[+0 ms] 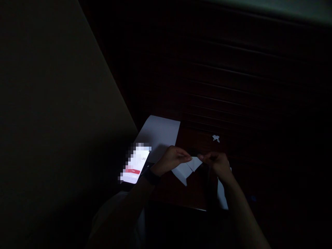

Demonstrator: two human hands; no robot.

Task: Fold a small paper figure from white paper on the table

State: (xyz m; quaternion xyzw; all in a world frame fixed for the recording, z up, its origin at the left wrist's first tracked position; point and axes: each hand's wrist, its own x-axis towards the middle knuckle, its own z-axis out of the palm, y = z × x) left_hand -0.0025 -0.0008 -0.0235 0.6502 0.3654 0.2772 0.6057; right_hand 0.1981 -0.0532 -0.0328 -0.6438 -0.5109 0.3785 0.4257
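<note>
Between my two hands is a folded piece of white paper (183, 171), with creased, angular flaps, held above a dark reddish table (178, 197). My left hand (172, 159), with a dark band at the wrist, pinches its upper edge. The fingers of my right hand (216, 162) close on the paper's upper right corner. A flat white sheet (160, 133) lies on the table beyond my left hand. Under my right forearm, another strip of white paper (221, 193) shows in part. Dim light hides the finer folds.
A lit phone (135, 166) stands tilted left of my left wrist, partly blurred out. Small white paper scraps (215, 138) lie at the table's far right. Dark ridged panelling (220, 69) rises behind, and a pale wall (52, 86) is at the left.
</note>
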